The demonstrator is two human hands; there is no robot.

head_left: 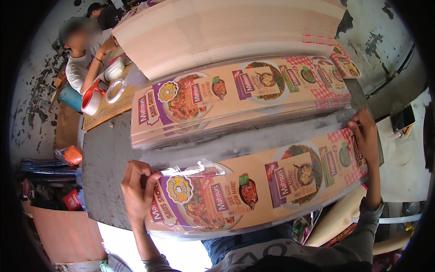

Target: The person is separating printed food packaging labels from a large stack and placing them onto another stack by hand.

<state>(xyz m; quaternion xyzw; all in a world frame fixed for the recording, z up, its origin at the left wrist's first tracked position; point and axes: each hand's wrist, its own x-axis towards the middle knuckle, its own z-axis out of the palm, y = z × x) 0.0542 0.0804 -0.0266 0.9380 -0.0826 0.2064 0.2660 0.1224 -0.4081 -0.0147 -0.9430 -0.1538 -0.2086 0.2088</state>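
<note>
A long printed sheet point(258, 192) in glossy, wrinkled clear plastic point(195, 169) lies along the near side of the grey table point(106, 181), between the 2 hands. The left hand point(137, 188) has its thumb and curled fingers closed on the plastic at the far left corner; the right hand point(366, 133) pinches it at the far right. Beyond sits a layered stack of similar sheets point(231, 97), then a tall, pale block of smooth boards point(226, 36).
</note>
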